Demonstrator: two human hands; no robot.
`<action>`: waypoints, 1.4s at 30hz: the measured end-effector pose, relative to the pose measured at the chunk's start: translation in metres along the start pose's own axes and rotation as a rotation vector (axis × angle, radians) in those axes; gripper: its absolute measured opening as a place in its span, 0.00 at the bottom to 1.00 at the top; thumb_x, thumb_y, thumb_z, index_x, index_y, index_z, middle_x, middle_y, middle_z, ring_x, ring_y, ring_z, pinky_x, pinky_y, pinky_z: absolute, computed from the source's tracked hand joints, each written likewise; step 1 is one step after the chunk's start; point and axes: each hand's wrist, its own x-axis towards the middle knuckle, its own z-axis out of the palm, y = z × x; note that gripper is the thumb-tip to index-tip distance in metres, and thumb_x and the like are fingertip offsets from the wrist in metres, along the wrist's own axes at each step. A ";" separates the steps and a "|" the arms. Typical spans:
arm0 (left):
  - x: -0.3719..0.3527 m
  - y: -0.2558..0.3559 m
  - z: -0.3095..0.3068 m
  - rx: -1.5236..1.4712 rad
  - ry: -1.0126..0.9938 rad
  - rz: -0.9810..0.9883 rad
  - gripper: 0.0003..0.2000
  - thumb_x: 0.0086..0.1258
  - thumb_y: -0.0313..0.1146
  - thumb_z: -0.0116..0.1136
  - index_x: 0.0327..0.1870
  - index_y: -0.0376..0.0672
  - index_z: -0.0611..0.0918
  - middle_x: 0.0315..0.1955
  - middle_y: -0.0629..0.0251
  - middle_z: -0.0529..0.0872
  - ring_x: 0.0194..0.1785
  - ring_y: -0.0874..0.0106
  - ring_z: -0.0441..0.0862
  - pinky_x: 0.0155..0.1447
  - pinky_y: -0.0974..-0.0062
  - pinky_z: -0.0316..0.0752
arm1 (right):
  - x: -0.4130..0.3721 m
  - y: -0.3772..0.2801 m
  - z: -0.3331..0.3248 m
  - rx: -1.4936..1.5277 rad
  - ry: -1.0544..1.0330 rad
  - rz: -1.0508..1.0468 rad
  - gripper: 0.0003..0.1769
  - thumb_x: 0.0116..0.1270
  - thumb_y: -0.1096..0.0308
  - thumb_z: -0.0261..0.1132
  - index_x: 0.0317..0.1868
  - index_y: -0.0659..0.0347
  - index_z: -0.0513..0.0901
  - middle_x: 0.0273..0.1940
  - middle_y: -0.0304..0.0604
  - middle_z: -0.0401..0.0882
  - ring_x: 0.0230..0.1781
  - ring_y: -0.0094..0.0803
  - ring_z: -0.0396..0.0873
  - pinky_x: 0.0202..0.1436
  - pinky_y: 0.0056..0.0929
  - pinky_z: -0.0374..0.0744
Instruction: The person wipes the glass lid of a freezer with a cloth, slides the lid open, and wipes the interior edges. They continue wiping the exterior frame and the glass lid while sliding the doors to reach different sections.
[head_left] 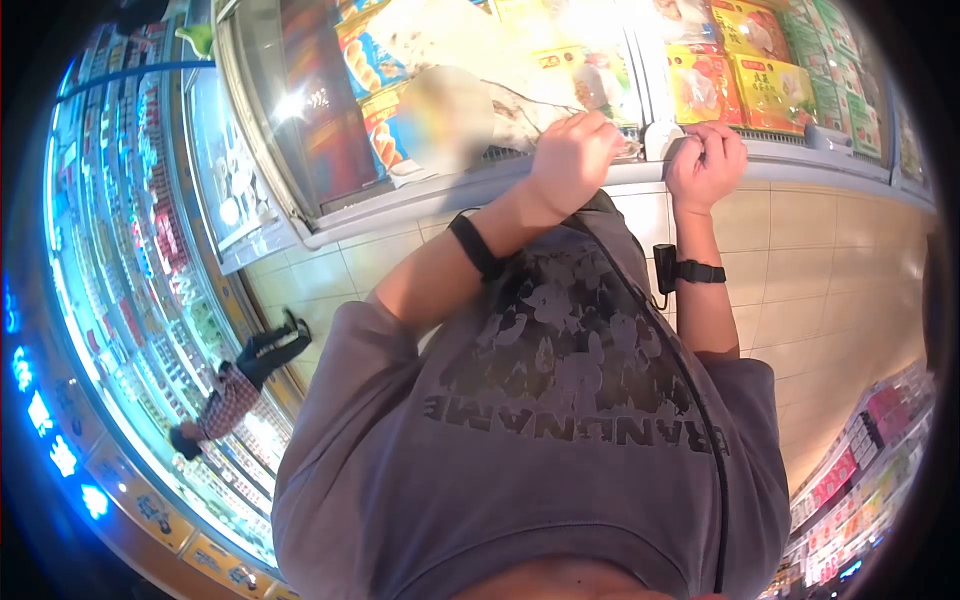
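Note:
My left hand is closed, its fingers curled together over the front rim of a chest freezer. A small shiny, clear bit shows by its fingertips, too small to name. To the right, my right hand is also closed in a pinch beside a white rounded part of the freezer's divider. What its fingers hold, if anything, is hidden. Beyond the hands, yellow food packets and blue packets lie inside the freezer. Glare and a blurred patch cover part of its left section.
Green packets fill the freezer's right end. Tiled floor runs below the rim. At the left, a person in a checked shirt stands by lit shelves. More stocked shelves stand at the lower right.

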 end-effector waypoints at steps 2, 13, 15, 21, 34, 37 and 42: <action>-0.014 -0.015 -0.019 -0.003 -0.014 -0.037 0.03 0.67 0.29 0.70 0.38 0.42 0.89 0.35 0.58 0.87 0.42 0.54 0.86 0.48 0.59 0.80 | 0.001 -0.001 -0.002 0.005 -0.034 0.003 0.07 0.59 0.72 0.66 0.33 0.49 0.89 0.41 0.34 0.86 0.42 0.40 0.79 0.49 0.39 0.75; -0.040 -0.037 -0.056 0.079 -0.164 -0.148 0.03 0.69 0.31 0.68 0.37 0.42 0.89 0.37 0.60 0.88 0.48 0.55 0.85 0.52 0.58 0.80 | 0.001 -0.002 -0.001 0.014 -0.012 0.009 0.07 0.60 0.72 0.66 0.33 0.49 0.89 0.41 0.34 0.86 0.42 0.40 0.79 0.49 0.39 0.75; -0.031 -0.032 -0.036 0.044 -0.127 -0.096 0.03 0.69 0.30 0.68 0.37 0.43 0.89 0.36 0.60 0.88 0.48 0.55 0.85 0.50 0.58 0.81 | 0.001 -0.001 -0.001 0.012 -0.020 -0.001 0.07 0.61 0.72 0.66 0.33 0.49 0.89 0.41 0.34 0.86 0.42 0.39 0.80 0.48 0.40 0.75; -0.033 -0.023 -0.020 -0.045 0.054 -0.103 0.06 0.71 0.34 0.66 0.36 0.43 0.90 0.35 0.59 0.88 0.46 0.55 0.85 0.53 0.56 0.79 | 0.000 0.005 0.002 -0.015 -0.031 -0.008 0.07 0.62 0.73 0.66 0.33 0.49 0.90 0.40 0.34 0.86 0.41 0.40 0.80 0.48 0.39 0.75; -0.046 -0.048 -0.077 0.226 -0.217 -0.124 0.05 0.71 0.36 0.66 0.38 0.50 0.91 0.35 0.70 0.88 0.45 0.61 0.84 0.53 0.60 0.72 | -0.001 0.004 0.002 0.006 -0.011 0.003 0.07 0.62 0.72 0.66 0.33 0.49 0.90 0.41 0.33 0.87 0.41 0.39 0.80 0.48 0.38 0.75; -0.036 -0.037 -0.048 0.261 -0.150 -0.075 0.06 0.73 0.36 0.64 0.38 0.49 0.91 0.37 0.69 0.89 0.45 0.60 0.84 0.53 0.62 0.73 | 0.000 0.005 0.001 0.006 -0.017 -0.005 0.08 0.61 0.72 0.65 0.33 0.49 0.90 0.41 0.35 0.87 0.41 0.40 0.80 0.48 0.39 0.76; -0.044 -0.027 -0.064 0.452 -0.179 -0.064 0.06 0.61 0.33 0.65 0.36 0.53 0.91 0.35 0.73 0.85 0.50 0.67 0.81 0.55 0.62 0.68 | 0.000 0.002 0.000 0.003 -0.039 -0.011 0.08 0.59 0.73 0.64 0.33 0.51 0.90 0.41 0.36 0.87 0.42 0.41 0.82 0.49 0.40 0.77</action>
